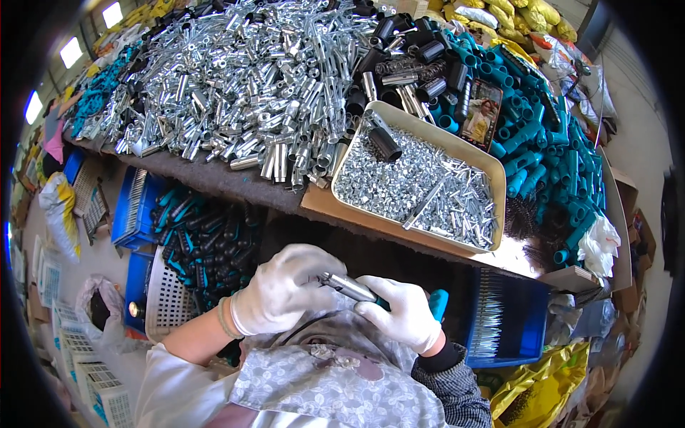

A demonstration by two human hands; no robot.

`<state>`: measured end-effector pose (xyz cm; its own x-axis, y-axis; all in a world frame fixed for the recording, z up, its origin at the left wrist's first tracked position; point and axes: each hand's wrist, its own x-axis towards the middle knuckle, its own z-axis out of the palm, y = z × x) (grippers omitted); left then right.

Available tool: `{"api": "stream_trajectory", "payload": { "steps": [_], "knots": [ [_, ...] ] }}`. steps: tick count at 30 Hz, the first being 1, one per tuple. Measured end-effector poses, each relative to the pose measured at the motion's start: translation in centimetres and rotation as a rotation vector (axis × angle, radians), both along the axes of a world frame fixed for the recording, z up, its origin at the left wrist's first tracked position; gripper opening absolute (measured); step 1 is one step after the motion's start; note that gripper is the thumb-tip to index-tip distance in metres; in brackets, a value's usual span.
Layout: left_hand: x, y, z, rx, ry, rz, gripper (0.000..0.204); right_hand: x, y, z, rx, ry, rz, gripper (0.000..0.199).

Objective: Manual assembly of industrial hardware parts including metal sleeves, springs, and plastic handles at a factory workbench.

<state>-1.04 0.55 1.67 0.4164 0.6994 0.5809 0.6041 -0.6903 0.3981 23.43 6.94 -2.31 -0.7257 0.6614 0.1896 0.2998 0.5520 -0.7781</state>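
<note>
1. The right hand point(407, 312) held a tool point(349, 287) with a silver metal shaft and a teal handle, its fingers wrapped around the grip end
2. The left hand point(285, 289) was at the shaft's far tip, its fingers curled and blurred; I could not tell whether they pinched the metal or only brushed it
3. The tool lay between the two hands, above the lap and in front of the table point(267, 194), its shaft pointing left; a teal end point(438, 304) beyond the right hand seemed to belong to it
4. It looked stiff and solid, likely weighted toward the metal and hardly fragile; the smooth shaft might slip against gloves, so the teal grip seemed the surest hold, with a light pinch near the tip to steady it
5. Close ahead, a cream tray point(501, 214) held small metal pieces point(389, 185) and a black cylinder point(385, 143)
6. Farther out, silver metal parts point(242, 93) were heaped on the left and teal handles point(531, 167) on the right
7. Below the table, black-and-teal pieces point(207, 246) lay to the left, and a blue bin point(524, 335) with slim metal rods point(487, 314) stood to the right
</note>
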Motion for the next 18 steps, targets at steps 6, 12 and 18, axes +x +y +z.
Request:
{"api": "stream_trajectory", "payload": {
  "steps": [6,12,18],
  "knots": [
    [-0.6,0.5,-1.3,-0.505,-0.191,0.126,0.074,0.3,0.1,-0.3,-0.122,0.055,0.028,0.041],
    [1.0,0.1,-4.0,-0.548,0.101,-0.124,0.098,-1.2,-0.1,0.3,-0.942,1.147,0.078,0.050],
    [-0.4,-1.7,-6.0,-0.289,0.217,-0.246,0.050,-0.5,0.6,-0.3,-1.049,1.478,-0.073,0.045]
  ]
}}
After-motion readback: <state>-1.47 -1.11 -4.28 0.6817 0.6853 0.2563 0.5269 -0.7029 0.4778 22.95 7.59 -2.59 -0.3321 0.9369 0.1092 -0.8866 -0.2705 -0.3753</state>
